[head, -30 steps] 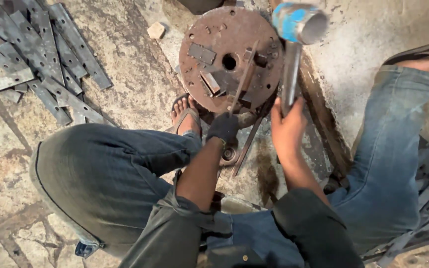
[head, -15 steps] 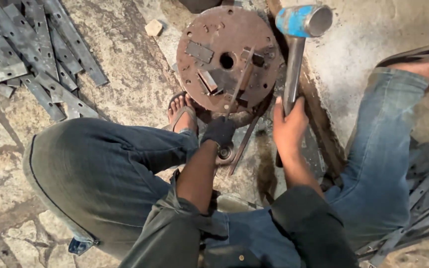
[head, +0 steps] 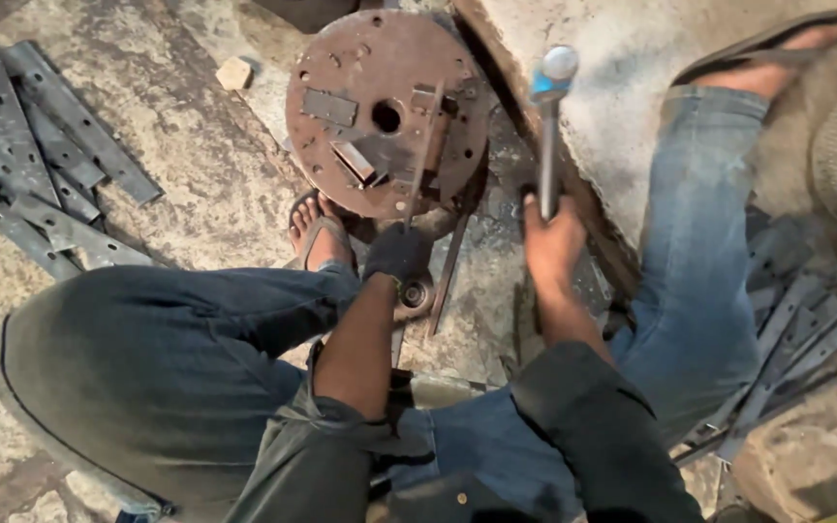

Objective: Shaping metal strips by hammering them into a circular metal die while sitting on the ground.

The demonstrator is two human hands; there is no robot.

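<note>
Left hand [head: 397,252]: dark-gloved, fingers closed around thin flat metal strip [head: 424,155]
Right hand [head: 552,242]: bare, fingers gripping hammer [head: 548,126]
Jig: rusty round steel plate [head: 341,68]
Floor [head: 196,184]: rough, stained stone

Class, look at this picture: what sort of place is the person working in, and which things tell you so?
Probably a rough metalworking shop: a rusty round plate, flat metal strips on the stone floor, a hammer.
</note>
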